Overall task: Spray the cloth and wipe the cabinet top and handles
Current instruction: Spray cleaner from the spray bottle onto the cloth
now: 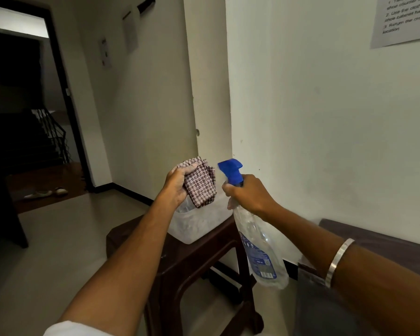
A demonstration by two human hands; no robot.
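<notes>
A: What are the hands doing?

B: The left hand [177, 187] grips a folded checked cloth [200, 184], fingers curled round it. The right hand [249, 192] is closed round the neck of a clear spray bottle [257, 243], its blue nozzle [230, 169] pointing at the cloth, just beside it.

A: And underneath?

B: Below both hands a white tub [199, 226] sits on a dark brown stool [180, 260]. The cabinet top [383, 241] lies under the right forearm, against the wall.

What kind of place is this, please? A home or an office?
Probably a home's entrance hallway: a stairway shows through the doorway, shoes lie on the floor, and a plastic stool stands by the wall. The printed instruction sheet suggests a staged task.
</notes>
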